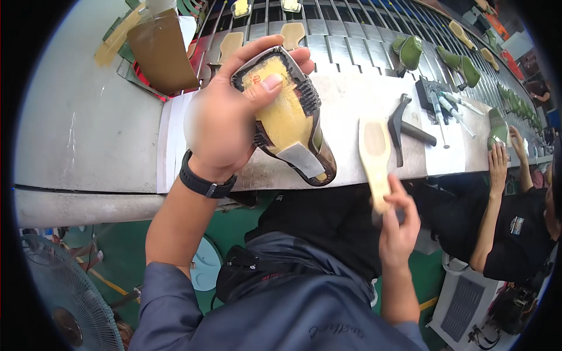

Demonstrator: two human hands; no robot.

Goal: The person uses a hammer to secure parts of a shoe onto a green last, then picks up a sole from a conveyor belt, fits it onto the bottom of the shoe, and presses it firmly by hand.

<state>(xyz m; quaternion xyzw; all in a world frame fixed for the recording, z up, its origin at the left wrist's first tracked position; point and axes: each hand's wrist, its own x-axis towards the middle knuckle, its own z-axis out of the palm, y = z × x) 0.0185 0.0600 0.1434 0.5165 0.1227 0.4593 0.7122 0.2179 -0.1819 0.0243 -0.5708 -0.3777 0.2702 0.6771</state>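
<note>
In the head view, the left hand (225,120) wraps its fingers around one dark shoe with a flat yellow bottom (287,126), bottom up, its edge rough. The right hand's (400,229) fingers hold one smooth, pale, spoon-shaped sole (375,157). One dark, hard hammer (397,126) lies on the pale surface (342,114).

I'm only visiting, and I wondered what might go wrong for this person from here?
The upturned shoe is held by the left hand alone, so it might slip if that grip loosens. The pale sole piece juts past the edge of the bench, with the right hand at its narrow end; a poor hold could let it drop. A hammer lies close beside it and might get knocked.
</note>
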